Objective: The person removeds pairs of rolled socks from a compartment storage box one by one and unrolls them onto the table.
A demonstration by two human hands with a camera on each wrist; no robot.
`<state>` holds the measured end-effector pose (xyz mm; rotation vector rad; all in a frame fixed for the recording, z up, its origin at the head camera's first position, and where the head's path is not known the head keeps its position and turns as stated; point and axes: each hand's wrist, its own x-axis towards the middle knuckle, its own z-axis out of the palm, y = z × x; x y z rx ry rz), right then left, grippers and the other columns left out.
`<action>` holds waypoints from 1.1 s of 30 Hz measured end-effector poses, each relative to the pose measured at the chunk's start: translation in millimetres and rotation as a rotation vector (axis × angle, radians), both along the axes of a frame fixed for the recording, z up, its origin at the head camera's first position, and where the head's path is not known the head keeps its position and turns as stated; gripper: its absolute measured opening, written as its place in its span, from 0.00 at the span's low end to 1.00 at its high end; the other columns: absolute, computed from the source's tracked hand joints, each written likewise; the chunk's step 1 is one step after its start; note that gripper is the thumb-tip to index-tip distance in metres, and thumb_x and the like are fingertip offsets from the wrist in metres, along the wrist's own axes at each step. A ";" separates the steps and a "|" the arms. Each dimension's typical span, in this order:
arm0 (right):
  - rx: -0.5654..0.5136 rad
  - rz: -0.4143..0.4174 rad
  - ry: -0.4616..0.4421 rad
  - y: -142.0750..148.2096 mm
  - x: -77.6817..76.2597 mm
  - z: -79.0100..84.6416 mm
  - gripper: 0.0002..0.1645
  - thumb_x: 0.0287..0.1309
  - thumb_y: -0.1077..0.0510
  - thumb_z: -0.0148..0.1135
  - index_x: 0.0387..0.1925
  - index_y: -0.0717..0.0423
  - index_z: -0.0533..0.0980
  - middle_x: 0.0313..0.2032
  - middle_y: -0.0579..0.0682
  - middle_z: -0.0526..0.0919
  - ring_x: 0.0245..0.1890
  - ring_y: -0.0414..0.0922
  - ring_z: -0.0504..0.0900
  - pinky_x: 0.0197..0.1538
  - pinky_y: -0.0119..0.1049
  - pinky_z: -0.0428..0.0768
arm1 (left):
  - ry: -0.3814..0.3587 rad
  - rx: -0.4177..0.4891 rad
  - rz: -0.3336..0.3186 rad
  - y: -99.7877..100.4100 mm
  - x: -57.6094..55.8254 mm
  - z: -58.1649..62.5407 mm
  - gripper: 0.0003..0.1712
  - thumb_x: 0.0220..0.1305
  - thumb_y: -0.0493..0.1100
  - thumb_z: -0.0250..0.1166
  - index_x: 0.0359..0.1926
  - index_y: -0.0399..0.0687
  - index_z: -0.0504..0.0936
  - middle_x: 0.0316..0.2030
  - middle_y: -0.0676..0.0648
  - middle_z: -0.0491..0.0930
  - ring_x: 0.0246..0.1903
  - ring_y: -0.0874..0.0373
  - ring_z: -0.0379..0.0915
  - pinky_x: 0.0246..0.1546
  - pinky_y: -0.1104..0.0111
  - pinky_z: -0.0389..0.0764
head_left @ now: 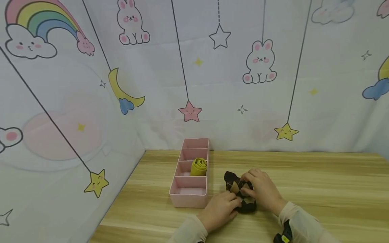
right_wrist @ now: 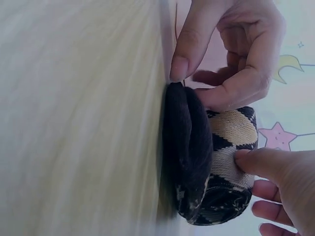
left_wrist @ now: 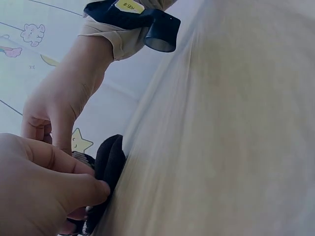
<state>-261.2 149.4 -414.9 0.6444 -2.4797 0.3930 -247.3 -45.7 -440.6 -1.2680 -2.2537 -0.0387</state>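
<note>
A black sock with a tan argyle pattern (head_left: 234, 188) lies partly rolled on the table, to the right of a pink divided box (head_left: 189, 201). My left hand (head_left: 220, 211) pinches the near end of the sock, thumb low against the dark fabric (left_wrist: 110, 160). On its far right side, my right hand (head_left: 265, 190) holds the sock, with fingers bent over it and the thumb pressed on the patterned part (right_wrist: 231, 162). Fingers cover some of the sock in the head view. Inside the box, a yellow rolled cloth (head_left: 199, 167) stands in one middle compartment.
The wooden table (head_left: 319, 182) runs back to a white wall cloth (head_left: 228, 128) printed with rabbits and stars. Another printed cloth side (head_left: 60, 189) borders the table at left. A black wrist strap (head_left: 285, 231) is on my right forearm.
</note>
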 end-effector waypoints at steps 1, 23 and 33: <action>0.009 -0.001 0.006 -0.3 0.2 -0.4 0.15 0.42 0.54 0.76 0.33 0.47 0.79 0.33 0.40 0.80 0.37 0.41 0.77 0.42 0.42 0.74 | 0.006 0.004 0.002 0.1 0.0 -0.8 0.10 0.50 0.51 0.73 0.34 0.60 0.83 0.34 0.60 0.79 0.36 0.68 0.73 0.38 0.79 0.74; 0.191 -0.010 -0.068 -2.3 1.6 -5.7 0.25 0.44 0.51 0.75 0.45 0.53 0.80 0.43 0.48 0.82 0.45 0.48 0.77 0.47 0.45 0.74 | -0.025 0.011 -0.092 0.7 1.9 0.0 0.06 0.51 0.46 0.71 0.30 0.59 0.81 0.32 0.62 0.80 0.34 0.69 0.73 0.38 0.79 0.71; 0.198 -0.006 -0.079 -0.8 -7.1 1.5 0.23 0.44 0.51 0.75 0.43 0.54 0.80 0.41 0.49 0.83 0.43 0.48 0.78 0.46 0.46 0.76 | -0.172 0.133 -0.082 2.2 2.5 -2.9 0.09 0.49 0.45 0.73 0.30 0.59 0.81 0.38 0.58 0.78 0.41 0.66 0.72 0.48 0.77 0.72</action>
